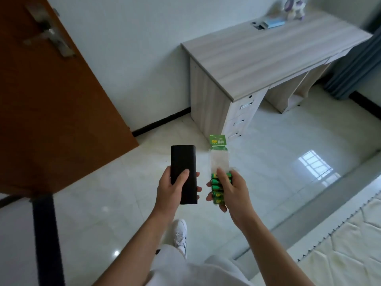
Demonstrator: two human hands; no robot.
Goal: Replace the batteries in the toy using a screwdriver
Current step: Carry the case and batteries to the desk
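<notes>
White trousers (195, 273) below; left hand (171, 190) held a flat black case (182, 159), right hand (235, 190) gripped a green plastic battery pack (219, 159), whose slick wrapper could slip.

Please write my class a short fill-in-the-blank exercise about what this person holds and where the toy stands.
1. The left hand holds a flat ___ case.
2. The right hand grips a pack of ___ batteries.
3. The white and purple toy stands on the ___.

Missing words: black; green; desk.
</notes>
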